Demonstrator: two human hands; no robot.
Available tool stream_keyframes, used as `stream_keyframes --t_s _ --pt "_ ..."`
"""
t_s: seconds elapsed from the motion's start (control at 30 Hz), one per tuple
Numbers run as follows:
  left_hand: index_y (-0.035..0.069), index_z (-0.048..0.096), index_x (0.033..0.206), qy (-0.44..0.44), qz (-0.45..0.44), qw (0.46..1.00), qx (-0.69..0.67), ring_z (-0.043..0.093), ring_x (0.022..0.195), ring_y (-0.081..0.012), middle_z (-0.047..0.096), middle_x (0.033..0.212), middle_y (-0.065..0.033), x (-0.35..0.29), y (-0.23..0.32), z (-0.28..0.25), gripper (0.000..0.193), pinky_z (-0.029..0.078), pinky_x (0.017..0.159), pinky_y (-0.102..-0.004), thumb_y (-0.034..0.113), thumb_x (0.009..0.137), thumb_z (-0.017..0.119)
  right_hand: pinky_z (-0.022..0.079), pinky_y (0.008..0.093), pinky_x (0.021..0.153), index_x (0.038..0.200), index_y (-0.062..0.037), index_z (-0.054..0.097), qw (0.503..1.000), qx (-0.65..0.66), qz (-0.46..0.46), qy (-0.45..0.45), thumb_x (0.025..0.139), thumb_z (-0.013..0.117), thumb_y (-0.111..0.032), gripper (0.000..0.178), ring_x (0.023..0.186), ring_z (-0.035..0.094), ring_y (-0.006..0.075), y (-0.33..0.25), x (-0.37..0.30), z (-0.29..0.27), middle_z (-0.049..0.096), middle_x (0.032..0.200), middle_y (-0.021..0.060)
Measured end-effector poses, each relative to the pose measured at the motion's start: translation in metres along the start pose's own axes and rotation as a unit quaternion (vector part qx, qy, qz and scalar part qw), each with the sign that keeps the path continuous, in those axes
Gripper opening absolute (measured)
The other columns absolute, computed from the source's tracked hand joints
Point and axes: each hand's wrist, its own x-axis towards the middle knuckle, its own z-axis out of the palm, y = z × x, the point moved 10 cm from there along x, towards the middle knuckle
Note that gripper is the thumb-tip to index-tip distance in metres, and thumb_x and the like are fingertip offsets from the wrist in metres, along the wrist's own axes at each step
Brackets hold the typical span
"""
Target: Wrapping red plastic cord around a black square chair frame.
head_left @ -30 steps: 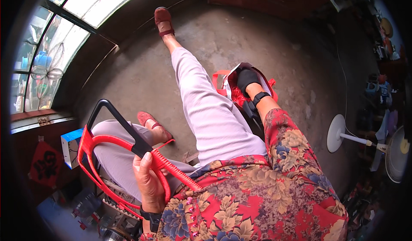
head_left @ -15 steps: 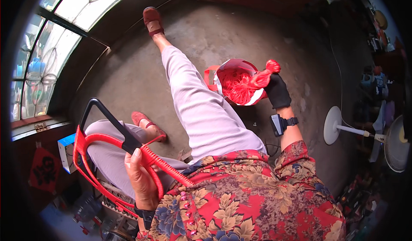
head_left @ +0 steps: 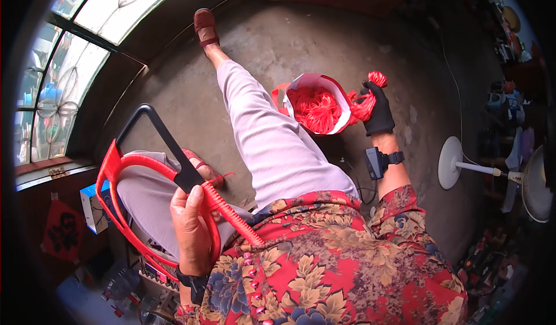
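Observation:
My bare left hand [head_left: 193, 229] is closed round a looped frame [head_left: 165, 145], at the lower left over my bent knee. Part of the frame is bare black bar, and the rest is tightly wrapped in red cord. A short loose cord end sticks out beside my thumb. On the right, my right hand [head_left: 377, 112], in a black fingerless glove, grips a bundle of red cord [head_left: 364, 109]. One knob of that bundle pokes out above my fingers, and the rest hangs toward a white-lined bag [head_left: 346, 116]. More tangled red cord [head_left: 315, 106] fills the bag.
To the right stands a white fan [head_left: 450, 163], with a thin cable running along the floor behind it. A barred window [head_left: 63, 93] is at the left, above a blue and white box [head_left: 92, 209]. Cluttered shelves [head_left: 512, 111] line the far right.
My right hand has shifted slightly up and right, drawing the cord bundle from over the bag to beside its rim. The frame in my left hand has tilted a little.

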Motion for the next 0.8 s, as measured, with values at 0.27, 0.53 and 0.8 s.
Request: stream_keyframes --t_s 0.27,0.53,0.8 --pt "0.007 0.054 0.098 0.095 0.219 0.971 -0.02 0.051 0.062 -0.005 0.054 0.076 0.0008 -0.014 0.042 -0.028 0.012 0.043 0.053 -0.0189 0.017 0.094 0.059 0.05 0.0434 0.088 0.116 -0.0002 0.055 0.988 0.076 -0.056 -0.122 0.094 0.056 -0.028 0.035 0.095 0.063 0.0293 -0.048 -0.043 0.08 0.063 0.102 0.0139" --pt "0.003 0.052 0.112 0.023 0.404 0.907 0.121 0.049 0.069 -0.0072 0.059 0.095 -0.0056 -0.062 0.072 -0.001 0.028 0.041 0.061 -0.0195 0.017 0.089 0.061 0.05 0.0401 0.089 0.117 -0.0022 0.053 0.935 -0.114 -0.048 -0.334 0.091 0.061 -0.02 0.033 0.097 0.063 0.0249 -0.006 -0.173 0.269 0.062 0.105 0.0119" --pt "0.001 0.04 0.135 -0.139 0.272 0.951 0.042 0.055 0.11 -0.0162 0.057 0.121 -0.0098 -0.044 0.062 0.016 0.078 0.045 0.088 -0.0293 0.019 0.071 0.08 0.051 0.0368 0.089 0.118 -0.0036 0.052 0.851 -0.272 -0.039 -0.447 0.088 0.065 -0.013 0.034 0.099 0.062 0.0221 0.067 -0.233 0.39 0.062 0.108 0.0101"
